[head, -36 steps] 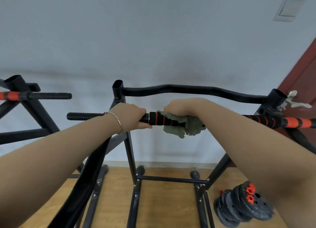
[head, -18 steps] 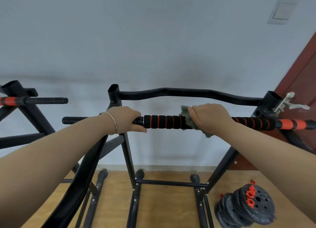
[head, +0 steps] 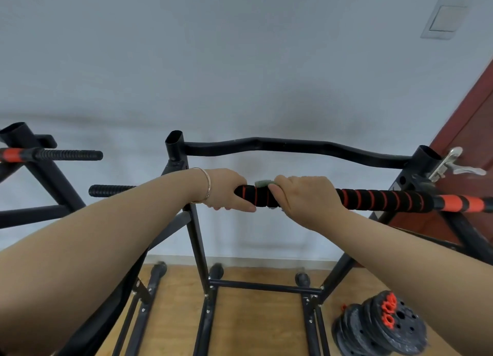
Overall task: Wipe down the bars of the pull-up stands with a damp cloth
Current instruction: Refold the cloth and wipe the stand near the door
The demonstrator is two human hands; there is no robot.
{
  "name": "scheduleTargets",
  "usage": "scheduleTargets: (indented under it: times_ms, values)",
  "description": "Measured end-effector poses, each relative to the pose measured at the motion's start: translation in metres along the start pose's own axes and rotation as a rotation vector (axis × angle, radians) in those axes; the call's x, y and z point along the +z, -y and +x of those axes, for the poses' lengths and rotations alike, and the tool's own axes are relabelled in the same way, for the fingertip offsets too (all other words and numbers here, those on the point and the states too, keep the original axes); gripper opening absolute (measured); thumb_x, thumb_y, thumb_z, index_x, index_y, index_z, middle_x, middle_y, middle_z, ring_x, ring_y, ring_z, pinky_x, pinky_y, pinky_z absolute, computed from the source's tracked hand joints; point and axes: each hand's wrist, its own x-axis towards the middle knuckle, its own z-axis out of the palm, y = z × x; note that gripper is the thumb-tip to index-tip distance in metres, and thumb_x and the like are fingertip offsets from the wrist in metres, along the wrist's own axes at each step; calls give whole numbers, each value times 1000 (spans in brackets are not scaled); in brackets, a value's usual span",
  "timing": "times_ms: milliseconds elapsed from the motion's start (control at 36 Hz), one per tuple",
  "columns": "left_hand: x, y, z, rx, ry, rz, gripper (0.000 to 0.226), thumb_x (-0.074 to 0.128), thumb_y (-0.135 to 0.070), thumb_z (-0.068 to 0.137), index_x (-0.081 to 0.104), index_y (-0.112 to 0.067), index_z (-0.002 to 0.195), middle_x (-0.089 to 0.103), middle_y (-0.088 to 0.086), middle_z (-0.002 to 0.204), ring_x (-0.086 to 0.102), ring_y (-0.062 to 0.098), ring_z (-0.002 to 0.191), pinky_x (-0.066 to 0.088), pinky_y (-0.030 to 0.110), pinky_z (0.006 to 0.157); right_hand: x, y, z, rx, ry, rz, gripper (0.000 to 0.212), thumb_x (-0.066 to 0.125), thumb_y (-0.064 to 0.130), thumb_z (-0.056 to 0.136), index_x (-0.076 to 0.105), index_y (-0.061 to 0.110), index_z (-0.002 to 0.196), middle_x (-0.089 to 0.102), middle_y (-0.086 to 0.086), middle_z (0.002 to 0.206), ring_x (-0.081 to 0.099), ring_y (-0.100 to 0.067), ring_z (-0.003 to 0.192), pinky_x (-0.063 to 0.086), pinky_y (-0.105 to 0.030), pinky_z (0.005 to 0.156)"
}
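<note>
Right hand (head: 306, 198), curled round cloth (head: 262, 182) and bar (head: 386, 199), has slid back left, now just beside left hand (head: 226, 189) gripping the bar: scrubbing stroke, right stretch probably still undone.

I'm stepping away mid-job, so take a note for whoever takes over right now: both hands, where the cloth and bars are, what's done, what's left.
Left hand grips the striped foam bar, steadying it.
Right hand holds the green cloth round that bar, right beside the left hand.
Done: wiping of this bar is under way; how much is clean can't be seen.
Left: probably the rest of it toward the orange end, the curved top bar, and the neighbouring stand's bar.
</note>
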Motion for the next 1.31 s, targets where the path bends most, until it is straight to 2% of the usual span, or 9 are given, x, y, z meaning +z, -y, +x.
scheduleTargets:
  times_ms: [111,222,361,472,639,750,1000,1194,1306]
  values:
    - [13,1,0,41,-185,269,43,55,-65,88,44,-24,84,54,-5,74,53,13,66,46,29,61,-7,0,20,-66,192,-64,46,61,30,90,50,28,135,61,5,78,55,-24,60,36,-27,47]
    - [28,6,-1,42,-381,511,45,45,-68,91,39,-23,94,51,-8,78,54,16,65,47,31,59,-27,-1,48,213,548,294,39,22,31,106,53,16,88,55,-1,83,54,-23,81,39,-34,69]
    - [45,5,-2,14,-557,599,49,42,-67,93,44,-19,103,49,-6,83,58,17,66,51,31,58,-34,-7,59,171,723,420,40,24,31,107,55,13,88,56,-3,91,50,-17,77,36,-31,66]
    - [18,-2,-3,-59,-194,340,51,53,-71,85,47,-22,96,58,-5,84,60,17,75,54,36,71,-29,0,51,167,628,289,32,25,22,108,54,10,105,53,-3,91,54,-26,92,45,-36,79]
    - [-13,-4,13,-38,40,90,42,69,-62,79,62,-24,95,73,-7,80,67,10,68,56,29,73,-21,5,40,153,348,203,21,34,28,101,51,32,88,66,9,56,60,-13,45,55,-31,54]
    - [-3,3,21,-37,-48,-20,34,71,-53,81,62,-21,88,69,-4,72,65,12,57,57,27,59,-11,3,43,127,226,105,10,43,29,99,50,32,92,61,8,56,55,-15,49,49,-28,52]
    - [36,7,19,23,-559,540,42,46,-62,92,41,-21,91,54,-6,73,56,20,65,42,31,56,12,8,16,96,-109,-165,24,53,28,95,56,13,76,44,1,54,32,-20,41,27,-24,43]
    - [45,3,14,-13,-639,621,35,50,-49,95,34,-18,91,48,-2,74,54,23,60,43,32,54,-40,-1,60,384,671,459,35,28,26,105,58,15,90,62,-5,91,59,-25,82,47,-37,71]
    - [35,0,11,-57,-473,489,44,55,-60,90,43,-18,96,55,-3,80,56,21,69,47,33,59,-34,-3,62,327,694,390,35,27,22,105,60,10,106,59,-6,95,55,-22,80,45,-34,66]
